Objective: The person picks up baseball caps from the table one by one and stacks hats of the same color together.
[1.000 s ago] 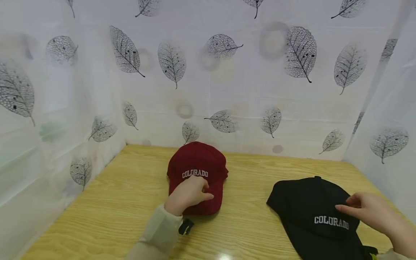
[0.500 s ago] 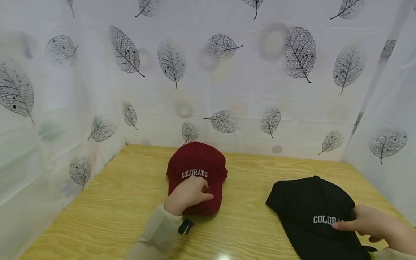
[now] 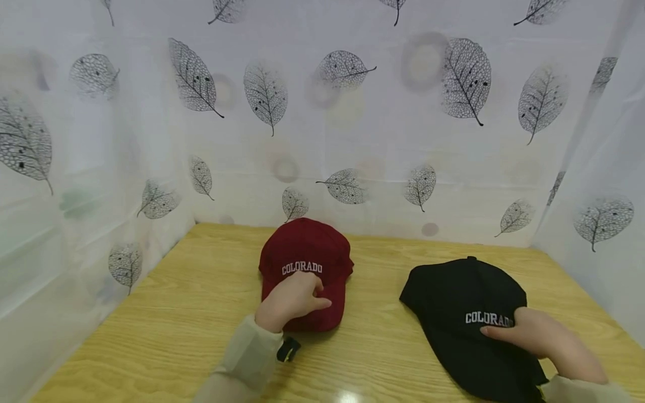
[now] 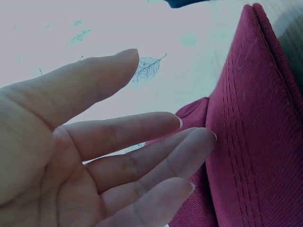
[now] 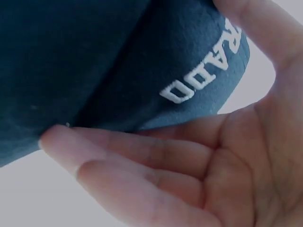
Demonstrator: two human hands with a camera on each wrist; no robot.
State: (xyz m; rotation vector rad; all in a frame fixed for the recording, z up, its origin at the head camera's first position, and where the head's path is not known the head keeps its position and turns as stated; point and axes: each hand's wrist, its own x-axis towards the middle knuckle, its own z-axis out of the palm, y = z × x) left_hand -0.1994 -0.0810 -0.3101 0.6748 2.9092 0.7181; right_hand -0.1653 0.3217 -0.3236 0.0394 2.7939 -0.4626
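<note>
A dark red baseball cap (image 3: pixel 307 243) with COLORADO in white letters sits on the table, its brim toward me. My left hand (image 3: pixel 294 299) hovers over or at its brim, holding nothing; in the left wrist view its relaxed fingers (image 4: pixel 113 135) come up to the red brim (image 4: pixel 255 127), and contact is hard to tell. At the right, my right hand (image 3: pixel 546 338) grips a black COLORADO cap (image 3: pixel 453 302) by its side. Its thumb lies across the front by the lettering, while the other fingers (image 5: pixel 142 151) go along and under the cap's edge in the right wrist view.
The light wooden table (image 3: pixel 191 313) reaches back to a pale curtain (image 3: pixel 353 129) printed with leaf skeletons, which also closes off both sides. A small black strap piece (image 3: pixel 288 349) shows beside my left wrist.
My right hand has come down onto the black cap, taken hold of its side and shifted it left and away from me. The left hand and the red cap stay put.
</note>
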